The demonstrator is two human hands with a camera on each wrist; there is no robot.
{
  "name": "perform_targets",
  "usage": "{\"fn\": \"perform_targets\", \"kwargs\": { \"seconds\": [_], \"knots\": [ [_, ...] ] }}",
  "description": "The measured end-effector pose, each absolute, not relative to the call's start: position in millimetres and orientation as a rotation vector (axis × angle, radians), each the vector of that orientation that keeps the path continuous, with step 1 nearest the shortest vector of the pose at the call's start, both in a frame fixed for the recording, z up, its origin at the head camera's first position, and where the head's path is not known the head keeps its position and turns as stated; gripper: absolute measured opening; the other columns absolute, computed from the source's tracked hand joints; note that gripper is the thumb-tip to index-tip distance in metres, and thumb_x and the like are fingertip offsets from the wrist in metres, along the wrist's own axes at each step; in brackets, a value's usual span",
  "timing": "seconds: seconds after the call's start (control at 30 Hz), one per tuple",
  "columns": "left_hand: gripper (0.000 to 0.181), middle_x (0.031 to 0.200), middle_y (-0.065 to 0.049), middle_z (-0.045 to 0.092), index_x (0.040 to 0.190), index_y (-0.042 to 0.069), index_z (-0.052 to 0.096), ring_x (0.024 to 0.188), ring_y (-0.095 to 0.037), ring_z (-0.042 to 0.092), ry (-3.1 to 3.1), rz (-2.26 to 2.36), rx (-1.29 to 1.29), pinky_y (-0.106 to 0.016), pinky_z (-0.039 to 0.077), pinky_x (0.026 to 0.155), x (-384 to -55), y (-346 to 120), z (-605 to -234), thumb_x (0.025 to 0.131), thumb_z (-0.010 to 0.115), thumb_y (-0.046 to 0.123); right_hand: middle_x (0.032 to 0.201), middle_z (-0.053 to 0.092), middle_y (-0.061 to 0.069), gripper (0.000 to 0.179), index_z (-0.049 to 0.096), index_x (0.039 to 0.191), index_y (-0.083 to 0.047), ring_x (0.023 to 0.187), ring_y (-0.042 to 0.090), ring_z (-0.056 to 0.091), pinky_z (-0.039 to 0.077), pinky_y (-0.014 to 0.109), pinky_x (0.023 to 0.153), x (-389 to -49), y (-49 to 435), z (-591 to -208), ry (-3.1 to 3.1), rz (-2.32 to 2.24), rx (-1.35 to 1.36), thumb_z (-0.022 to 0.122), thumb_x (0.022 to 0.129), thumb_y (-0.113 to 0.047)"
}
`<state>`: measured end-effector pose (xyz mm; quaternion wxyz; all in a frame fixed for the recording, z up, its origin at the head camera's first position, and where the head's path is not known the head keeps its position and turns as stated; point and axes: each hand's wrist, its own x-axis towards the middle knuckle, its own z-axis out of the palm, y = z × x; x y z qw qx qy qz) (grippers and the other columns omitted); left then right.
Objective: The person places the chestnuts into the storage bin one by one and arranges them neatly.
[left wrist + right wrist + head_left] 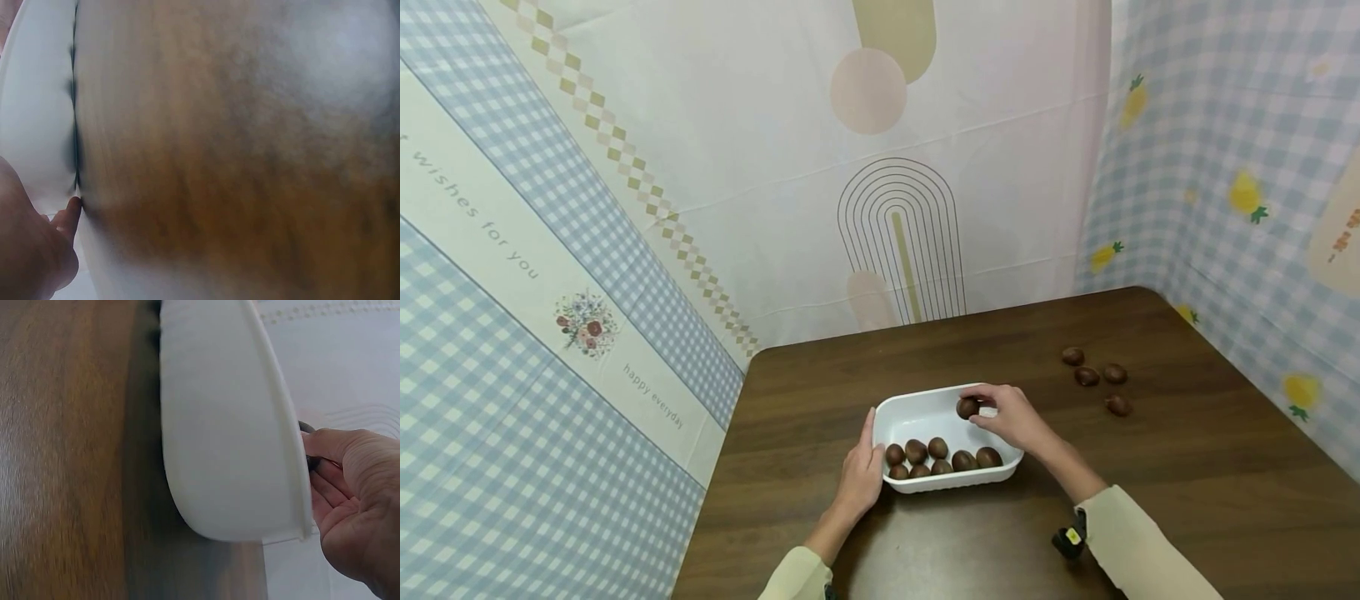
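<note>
In the head view my left hand (859,477) lies against the left end of a white, rounded rectangular dish (880,417), its fingers extended along the outer wall and the thumb at the rim. The left wrist view shows a fingertip low at the wall's base. Over the dish's far right part, my right hand (1011,417) pinches a dark brown, round chestnut-like thing (967,407) between thumb and fingers. Several similar brown things (916,452) lie along the near side inside. From the right wrist, the dish wall (225,425) partly hides the pinched piece.
More chestnut-like things (1086,376) lie loose on the dark wooden table (820,367), right of and behind the dish. Patterned cloth hangs (760,150) stand behind the table and along both sides. A small black device (1067,540) sits at the right sleeve.
</note>
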<state>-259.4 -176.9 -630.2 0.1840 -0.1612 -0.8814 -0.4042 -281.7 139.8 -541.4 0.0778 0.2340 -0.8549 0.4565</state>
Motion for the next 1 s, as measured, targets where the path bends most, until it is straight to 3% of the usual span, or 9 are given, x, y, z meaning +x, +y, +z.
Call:
{"fn": "perform_targets", "kwargs": {
  "seconds": [0.3, 0.53, 0.77, 1.0],
  "knots": [
    [0.067, 0.140, -0.024, 0.065, 0.169, 0.018, 0.031, 0.119, -0.039, 0.069, -2.539, -1.108, -0.420, -0.056, 0.055, 0.094, -264.8, -178.9, -639.6, 0.105, 0.050, 0.016, 0.116, 0.075, 0.017, 0.038, 0.074, 0.121, 0.006, 0.109, 0.037, 0.071, 0.059, 0.049, 0.092, -288.0, 122.9, -547.7, -2.628, 1.266, 0.748, 0.081, 0.084, 0.011],
    [0.066, 0.135, -0.030, 0.066, 0.167, 0.013, 0.034, 0.114, -0.043, 0.070, -2.496, -1.163, -0.457, -0.059, 0.055, 0.090, -251.9, -174.7, -616.8, 0.104, 0.049, 0.013, 0.105, 0.077, 0.011, 0.032, 0.077, 0.110, 0.004, 0.099, 0.028, 0.072, 0.058, 0.045, 0.087, -289.5, 115.9, -549.0, -2.677, 1.098, 0.871, 0.083, 0.079, 0.008],
    [0.066, 0.144, -0.029, 0.061, 0.167, 0.008, 0.032, 0.126, -0.043, 0.064, -2.617, -1.219, -0.362, -0.061, 0.050, 0.102, -239.6, -167.1, -590.0, 0.104, 0.049, 0.008, 0.101, 0.077, 0.005, 0.035, 0.078, 0.108, 0.000, 0.096, 0.022, 0.072, 0.056, 0.041, 0.088, -287.8, 110.9, -553.8, -2.780, 1.062, 0.852, 0.085, 0.075, 0.007],
    [0.065, 0.145, -0.028, 0.060, 0.167, 0.008, 0.032, 0.127, -0.042, 0.063, -2.620, -1.193, -0.362, -0.061, 0.050, 0.103, -240.4, -167.0, -589.7, 0.105, 0.049, 0.009, 0.097, 0.077, 0.005, 0.035, 0.078, 0.107, 0.000, 0.093, 0.020, 0.072, 0.056, 0.039, 0.086, -287.8, 109.4, -553.2, -2.801, 1.108, 0.860, 0.086, 0.074, 0.007]
  ]
}}
